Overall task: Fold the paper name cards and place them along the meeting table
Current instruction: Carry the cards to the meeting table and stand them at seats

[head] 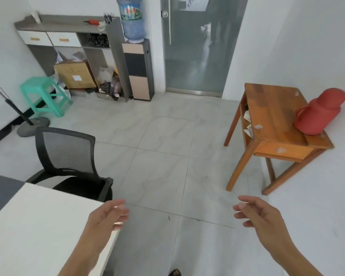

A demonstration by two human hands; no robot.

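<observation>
The white meeting table [34, 226] fills the lower left, with a dark grey panel at its left edge. No paper name cards show on it. My left hand [108, 217] hovers over the table's near right corner, fingers apart and curled, holding nothing. My right hand [259, 215] hangs over the tiled floor to the right, also with loose fingers and nothing in it. Some white paper pieces [248, 128] sit in the shelf of the wooden side table [275, 120] at the right.
A black mesh office chair [68, 158] stands against the table's far edge. A red thermos [319, 112] rests on the wooden side table. A water dispenser [137, 68], grey shelving, a green stool [46, 96] and a glass door [199, 46] line the far wall.
</observation>
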